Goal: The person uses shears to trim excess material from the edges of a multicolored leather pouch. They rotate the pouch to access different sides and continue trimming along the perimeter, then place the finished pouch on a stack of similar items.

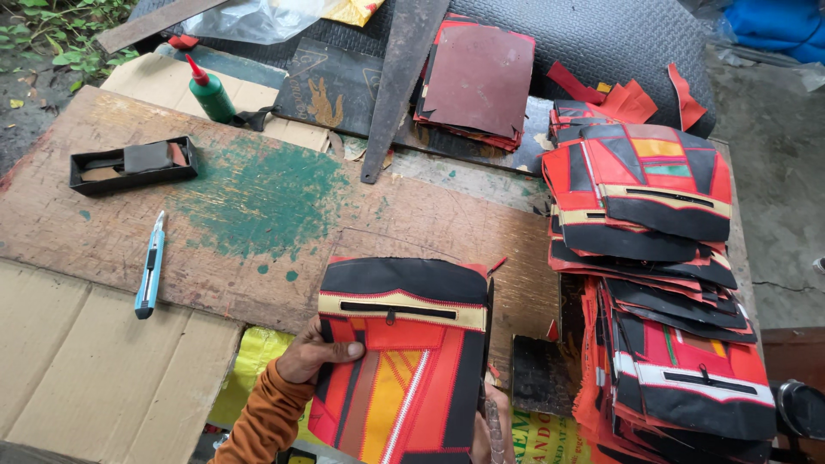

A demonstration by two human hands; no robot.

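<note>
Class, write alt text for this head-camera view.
Two hands, left hand and right hand, hold a red, black and yellow stitched panel over a worn wooden board. Similar panels are stacked on the right; a blue utility knife lies left.

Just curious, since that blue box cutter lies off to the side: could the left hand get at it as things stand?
Probably yes, but not at once. The left hand grips the red and black stitched panel and would have to let go first. The blue box cutter lies alone on the wooden board, with nothing between.

Soft even daylight, faint shadows, sharp
</note>
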